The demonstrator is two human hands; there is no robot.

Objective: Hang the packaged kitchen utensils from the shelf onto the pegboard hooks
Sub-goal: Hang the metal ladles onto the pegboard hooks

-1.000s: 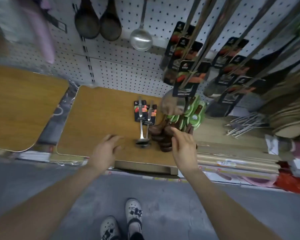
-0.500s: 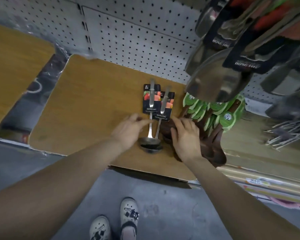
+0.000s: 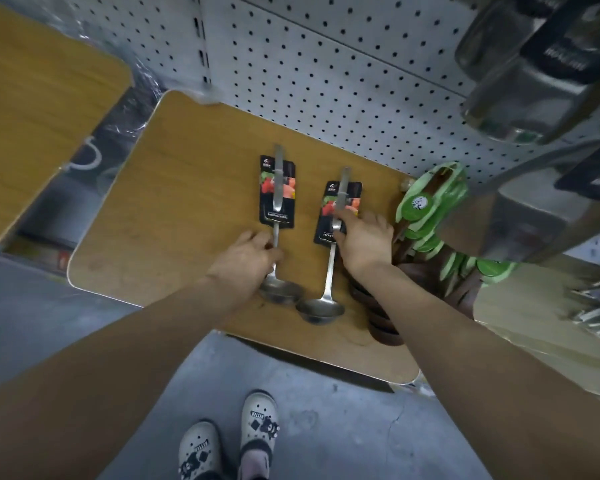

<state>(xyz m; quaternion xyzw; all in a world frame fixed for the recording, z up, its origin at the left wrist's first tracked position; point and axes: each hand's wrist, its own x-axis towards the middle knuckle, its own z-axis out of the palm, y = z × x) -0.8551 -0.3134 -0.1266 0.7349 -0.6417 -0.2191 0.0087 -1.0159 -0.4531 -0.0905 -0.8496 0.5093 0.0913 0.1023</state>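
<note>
I hold 2 ladles: left hand (image 3: 246, 252) grips left ladle (image 3: 277, 216), right hand (image 3: 362, 237) pinches right ladle (image 3: 329, 268). Steel looks stiff, slick, bowl-heavy; I judge mid-handle best.

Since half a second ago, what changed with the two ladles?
The ladles, overlapping before, now lie apart: left ladle slid left, right ladle right. Left hand now grips the left handle; right hand pinches the right one. Both still rest on the shelf; green-tagged wooden spoons unmoved.
</note>
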